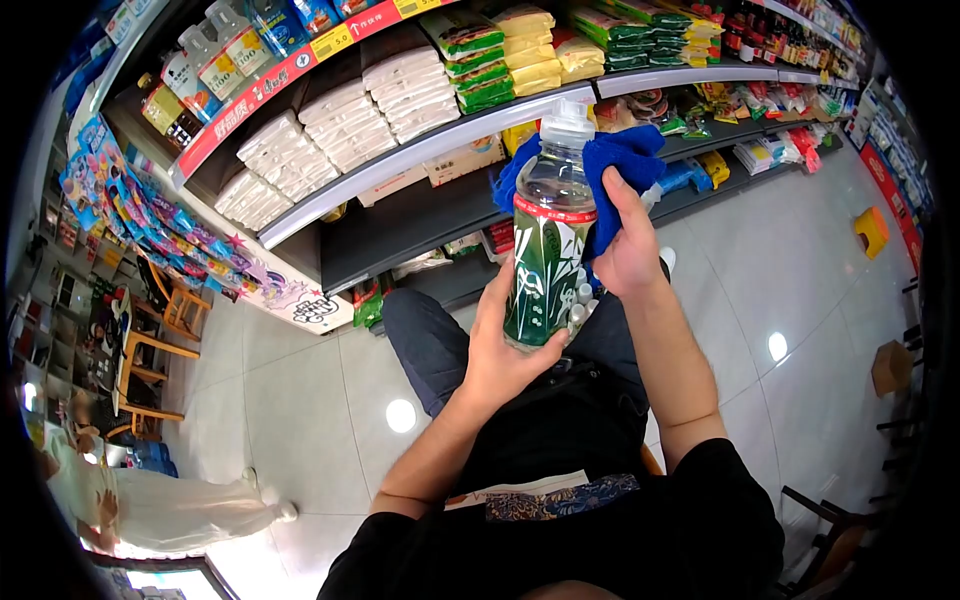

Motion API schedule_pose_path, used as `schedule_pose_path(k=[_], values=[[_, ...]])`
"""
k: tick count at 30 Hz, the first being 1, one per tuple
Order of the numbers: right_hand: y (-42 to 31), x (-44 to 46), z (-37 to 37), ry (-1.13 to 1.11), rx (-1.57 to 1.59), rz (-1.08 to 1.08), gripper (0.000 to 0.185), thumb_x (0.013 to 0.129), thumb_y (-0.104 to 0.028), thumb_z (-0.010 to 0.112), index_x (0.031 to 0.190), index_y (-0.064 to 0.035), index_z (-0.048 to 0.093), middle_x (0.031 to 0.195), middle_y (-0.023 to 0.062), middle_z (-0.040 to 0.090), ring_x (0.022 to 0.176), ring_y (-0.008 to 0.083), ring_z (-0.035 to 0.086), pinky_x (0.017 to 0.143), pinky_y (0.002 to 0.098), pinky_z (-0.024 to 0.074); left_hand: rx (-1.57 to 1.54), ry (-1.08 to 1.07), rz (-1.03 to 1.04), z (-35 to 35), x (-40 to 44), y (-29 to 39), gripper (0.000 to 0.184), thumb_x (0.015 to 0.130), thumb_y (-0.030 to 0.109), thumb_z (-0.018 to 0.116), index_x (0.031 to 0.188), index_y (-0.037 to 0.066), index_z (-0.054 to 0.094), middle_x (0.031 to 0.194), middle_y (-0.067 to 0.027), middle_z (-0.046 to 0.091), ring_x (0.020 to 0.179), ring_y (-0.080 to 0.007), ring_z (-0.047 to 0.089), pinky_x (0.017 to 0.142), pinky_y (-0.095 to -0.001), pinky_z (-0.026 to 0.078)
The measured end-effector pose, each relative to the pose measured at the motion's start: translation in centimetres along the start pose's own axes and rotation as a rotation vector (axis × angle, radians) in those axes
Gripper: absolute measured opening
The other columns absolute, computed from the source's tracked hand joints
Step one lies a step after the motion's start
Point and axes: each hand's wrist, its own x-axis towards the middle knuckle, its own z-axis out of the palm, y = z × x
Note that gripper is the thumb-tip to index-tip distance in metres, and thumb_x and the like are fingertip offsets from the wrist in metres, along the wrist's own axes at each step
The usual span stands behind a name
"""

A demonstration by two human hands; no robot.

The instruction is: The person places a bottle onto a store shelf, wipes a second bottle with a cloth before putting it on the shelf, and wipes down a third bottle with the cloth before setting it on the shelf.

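Observation:
In the head view a plastic bottle (543, 275) with a green label, a red band and a clear cap stands nearly upright before my chest. My left hand (505, 350) is wrapped round its lower part, thumb across the base. Up at the bottle's shoulder my right hand (630, 245) grips a blue cloth (622, 165), which lies against the bottle's side and passes behind it. Some of the right fingers are hidden by the cloth and bottle. Several small whitish caps or bottles (580, 310) show beyond the bottle's lower right side, partly covered.
Ahead is a shelf unit with stacked white packs (405, 85), green and yellow bags (480, 65) and upright bottles (205, 75). A dark lower shelf (390, 235) sits above my knees. A person (170, 495) in pale clothes stands at left, near wooden chairs (155, 345).

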Motion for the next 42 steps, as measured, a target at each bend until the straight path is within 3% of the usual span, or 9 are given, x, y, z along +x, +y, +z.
schedule_pose_path(k=[8,13,22,28,31,35,36,38,42], values=[[0.5,-0.8,1.6,0.065,-0.130,-0.041,0.042,0.097,-0.029,0.050,0.130,-0.0036,0.049,0.124,0.0102,0.060,0.112,0.0209,0.059,0.098,0.0361,0.0452,0.119,0.054,0.092,-0.1,0.1,0.8,0.094,0.067,0.011,0.081,0.142,-0.005,0.028,0.130,-0.0241,0.047,0.118,-0.0339,0.050,0.099,-0.0397,0.042],[1.6,-2.2,2.6,0.088,-0.324,-0.071,0.033,0.091,-0.020,0.064,0.118,-0.0027,0.056,0.108,0.0014,0.061,0.096,0.0086,0.057,0.083,0.0262,0.0474,0.108,0.084,0.035,0.0,0.0,0.7,0.097,0.065,0.010,0.082,0.143,-0.004,0.026,0.128,-0.0259,0.046,0.117,-0.0383,0.049,0.097,-0.0435,0.042],[1.5,-3.3,4.5,-0.030,-0.619,-0.202,0.032,0.082,-0.010,0.068,0.112,-0.0014,0.061,0.105,0.0056,0.065,0.093,0.0144,0.062,0.082,0.0291,0.0491,0.273,0.156,0.152,-0.9,1.1,0.6,0.094,0.065,0.006,0.082,0.143,-0.002,0.030,0.130,-0.0246,0.043,0.116,-0.0387,0.049,0.097,-0.0407,0.044],[0.8,-3.2,4.5,-0.043,-0.624,-0.292,0.037,0.091,-0.032,0.062,0.109,0.0005,0.064,0.116,0.0133,0.062,0.101,0.0210,0.061,0.087,0.0332,0.0475,0.251,0.186,0.210,-0.6,0.9,0.5,0.088,0.066,0.008,0.082,0.141,-0.002,0.035,0.130,-0.0246,0.043,0.117,-0.0397,0.049,0.096,-0.0399,0.045],[0.6,-1.7,5.9,0.092,-1.271,-0.535,0.024,0.080,-0.012,0.072,0.100,-0.0006,0.065,0.098,0.0151,0.066,0.087,0.0265,0.064,0.078,0.0357,0.0492,0.311,0.215,0.202,-0.1,0.4,-0.4,0.085,0.066,0.010,0.081,0.139,0.001,0.039,0.131,-0.0247,0.043,0.119,-0.0418,0.047,0.099,-0.0436,0.043],[1.2,-0.6,6.6,0.251,-0.967,-0.299,0.027,0.083,-0.009,0.072,0.107,-0.0005,0.064,0.099,0.0035,0.066,0.084,0.0139,0.060,0.079,0.0296,0.0491,0.503,0.166,0.214,-0.4,0.0,-1.4,0.072,0.069,0.019,0.078,0.135,0.017,0.050,0.137,-0.0272,0.039,0.121,-0.0457,0.041,0.101,-0.0504,0.038],[1.3,0.4,4.0,0.321,-0.791,0.014,0.035,0.085,-0.011,0.071,0.117,0.0001,0.060,0.108,0.0061,0.064,0.091,0.0148,0.061,0.082,0.0301,0.0495,0.519,0.144,0.210,-0.4,0.1,-1.3,0.071,0.071,0.019,0.076,0.137,0.020,0.049,0.138,-0.0260,0.038,0.122,-0.0453,0.040,0.103,-0.0500,0.037],[1.9,0.6,-0.1,0.316,-0.369,0.008,0.040,0.087,-0.015,0.069,0.121,0.0020,0.056,0.117,0.0090,0.061,0.098,0.0168,0.062,0.084,0.0305,0.0510,0.419,0.187,0.272,0.2,0.4,-0.8,0.070,0.074,0.014,0.073,0.139,0.016,0.046,0.138,-0.0248,0.037,0.123,-0.0435,0.040,0.105,-0.0491,0.035],[3.0,1.1,1.2,0.408,-0.291,0.016,0.037,0.086,-0.024,0.072,0.112,-0.0001,0.061,0.101,0.0056,0.065,0.083,0.0141,0.064,0.074,0.0280,0.0530,0.301,0.189,0.175,-1.1,0.5,-0.5,0.077,0.075,0.012,0.073,0.142,0.003,0.035,0.140,-0.0205,0.037,0.128,-0.0379,0.038,0.106,-0.0443,0.034]])
